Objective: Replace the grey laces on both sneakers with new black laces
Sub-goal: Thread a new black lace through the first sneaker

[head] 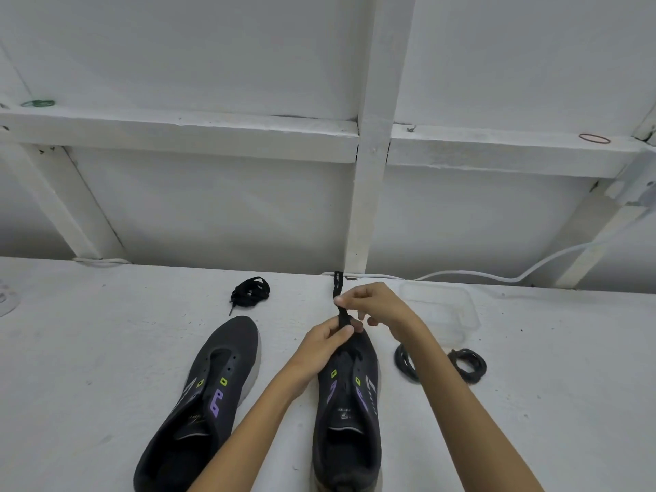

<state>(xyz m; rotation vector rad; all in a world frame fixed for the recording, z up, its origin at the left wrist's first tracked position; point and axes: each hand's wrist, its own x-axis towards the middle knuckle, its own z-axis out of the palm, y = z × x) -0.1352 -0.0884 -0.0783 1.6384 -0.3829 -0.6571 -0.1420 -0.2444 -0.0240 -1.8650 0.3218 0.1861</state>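
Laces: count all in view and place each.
4. One black bundle beyond the left sneaker; one black lace pinched by the left hand and right hand above the right sneaker toe; a dark coil right of that sneaker; another dark coil farther right. A coil may hide another.

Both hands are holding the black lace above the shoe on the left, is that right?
Not quite. Both hands do hold the black lace, but above the shoe on the right, not the shoe on the left. The head view shows the left hand and the right hand pinching it near that shoe's front end.
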